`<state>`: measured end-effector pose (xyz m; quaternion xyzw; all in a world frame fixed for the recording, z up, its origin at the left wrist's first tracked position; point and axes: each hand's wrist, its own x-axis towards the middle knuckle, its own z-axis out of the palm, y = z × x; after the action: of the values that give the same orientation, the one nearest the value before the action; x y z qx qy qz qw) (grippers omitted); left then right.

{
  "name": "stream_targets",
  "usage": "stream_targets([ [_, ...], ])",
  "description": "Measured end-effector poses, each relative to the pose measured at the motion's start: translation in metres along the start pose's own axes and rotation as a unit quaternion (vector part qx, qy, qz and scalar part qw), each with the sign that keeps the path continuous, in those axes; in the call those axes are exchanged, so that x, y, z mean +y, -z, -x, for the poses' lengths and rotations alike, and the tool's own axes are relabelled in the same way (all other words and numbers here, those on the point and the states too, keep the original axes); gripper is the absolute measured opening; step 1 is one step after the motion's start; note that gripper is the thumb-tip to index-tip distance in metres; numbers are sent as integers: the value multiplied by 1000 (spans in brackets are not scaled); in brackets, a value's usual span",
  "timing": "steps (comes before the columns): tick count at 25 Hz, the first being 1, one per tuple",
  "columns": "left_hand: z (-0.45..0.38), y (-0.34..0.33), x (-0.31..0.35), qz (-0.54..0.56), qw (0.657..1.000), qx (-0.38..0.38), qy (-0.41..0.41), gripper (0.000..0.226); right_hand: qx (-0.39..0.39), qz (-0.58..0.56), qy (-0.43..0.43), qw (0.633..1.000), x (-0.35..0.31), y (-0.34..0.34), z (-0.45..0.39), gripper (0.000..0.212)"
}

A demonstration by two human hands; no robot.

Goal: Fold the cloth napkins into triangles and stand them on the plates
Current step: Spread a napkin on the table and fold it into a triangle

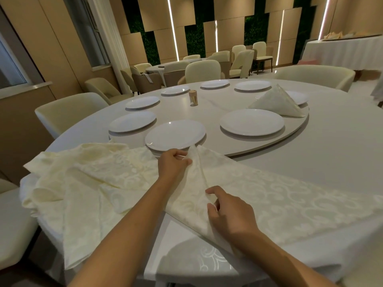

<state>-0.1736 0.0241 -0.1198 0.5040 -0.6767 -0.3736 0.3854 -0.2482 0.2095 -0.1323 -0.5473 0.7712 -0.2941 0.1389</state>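
Observation:
A cream patterned napkin lies spread on the white round table's near edge. My left hand pinches its far corner just in front of the nearest white plate. My right hand pinches a raised fold of the same napkin closer to me. A loose heap of more cream napkins lies to the left. One folded triangle napkin stands on a plate at the far right of the turntable. Several empty plates ring the turntable, among them one at centre right.
A raised white turntable carries the plates and a small wooden toothpick holder. Cream chairs surround the table. Behind stand another table with chairs and a draped side table.

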Motion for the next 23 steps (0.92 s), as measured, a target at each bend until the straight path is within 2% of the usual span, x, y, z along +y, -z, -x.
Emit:
stream_targets([
  [3,-6,-7,-9,-12,1000,1,12,25,9,51,13,999,3,0,0,35],
  [7,-8,-19,-15,-55,998,-13,-29,26,-5,99,17,995,7,-6,0,36],
  [12,-14,-28,-19,-66,996,-8,-57,28,-5,98,13,995,9,-10,2,38],
  [16,-9,-29,-14,-128,988,29,-79,29,7,94,8,996,10,-13,1,40],
  [19,0,-25,-7,-206,971,36,-115,37,15,80,10,997,12,-14,1,40],
  [23,43,-8,1,-360,915,-23,-183,39,19,79,29,996,15,-16,1,39],
])
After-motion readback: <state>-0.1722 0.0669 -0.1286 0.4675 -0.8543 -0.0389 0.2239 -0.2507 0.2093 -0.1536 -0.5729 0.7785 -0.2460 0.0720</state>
